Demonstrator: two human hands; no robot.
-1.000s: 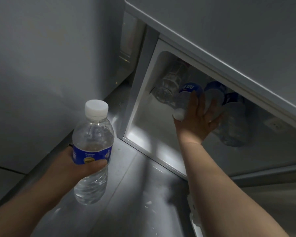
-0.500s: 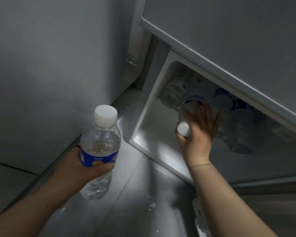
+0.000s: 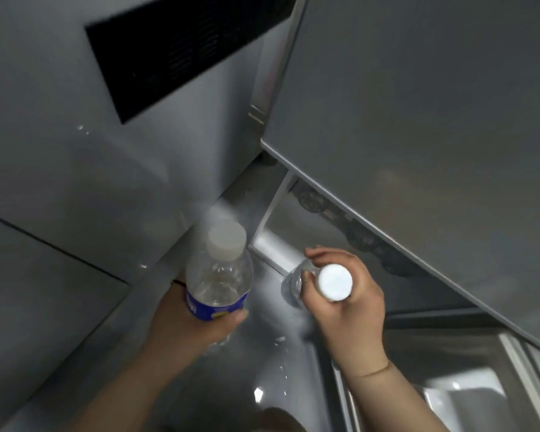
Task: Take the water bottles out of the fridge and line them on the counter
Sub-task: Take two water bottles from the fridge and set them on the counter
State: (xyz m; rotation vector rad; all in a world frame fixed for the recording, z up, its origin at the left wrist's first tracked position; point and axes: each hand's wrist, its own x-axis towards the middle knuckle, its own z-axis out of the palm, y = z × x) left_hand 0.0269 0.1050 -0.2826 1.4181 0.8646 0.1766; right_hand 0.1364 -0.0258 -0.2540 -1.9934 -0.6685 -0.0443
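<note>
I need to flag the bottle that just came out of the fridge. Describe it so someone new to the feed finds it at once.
Start at the grey fridge door filling the upper right, then drop to its lower edge, where the right hand is. The bottle in the right hand points its white cap at the camera, label hidden; the bottle in the left hand shows a blue label.

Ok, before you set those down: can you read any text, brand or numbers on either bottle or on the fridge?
Blue label on the bottle in the left hand: has print and a yellow emblem, too blurred to read.
Bottle in the right hand: only its plain white cap and some clear plastic show; no text visible.
Fridge door and dark vent: no text.
</note>
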